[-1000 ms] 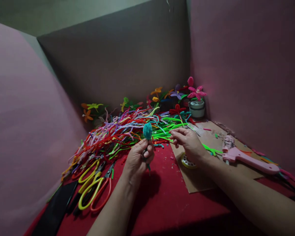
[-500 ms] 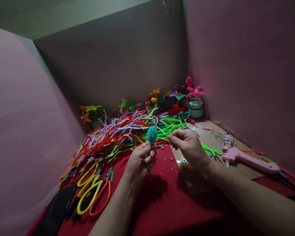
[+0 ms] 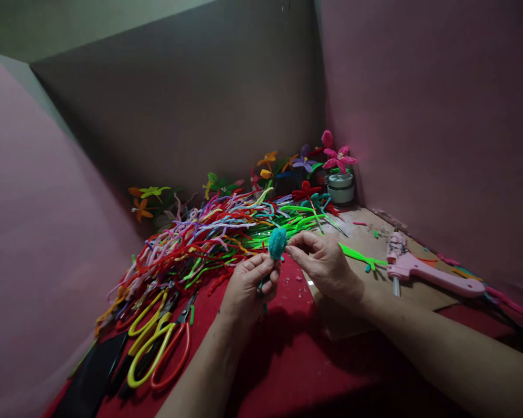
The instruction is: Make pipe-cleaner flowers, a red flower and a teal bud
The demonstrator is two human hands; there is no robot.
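Observation:
My left hand (image 3: 249, 286) is closed round the stem of a teal pipe-cleaner bud (image 3: 278, 242), holding it upright above the red table (image 3: 296, 360). Beside it my right hand (image 3: 325, 262) has its fingertips pinched together right at the bud's right side; what they pinch is too thin to make out. Just behind both hands lies a big heap of coloured pipe cleaners (image 3: 218, 229).
Yellow and red scissors (image 3: 157, 342) lie at the left front beside a black flat object (image 3: 91, 377). A cardboard sheet (image 3: 375, 273) at the right carries a pink glue gun (image 3: 422, 270). Finished pipe-cleaner flowers and a small pot (image 3: 340, 187) stand in the back corner. Pink walls enclose the table.
My right hand has come left from above the cardboard to the bud. My left hand has shifted the bud slightly right. The view has drifted, so everything sits a little further left.

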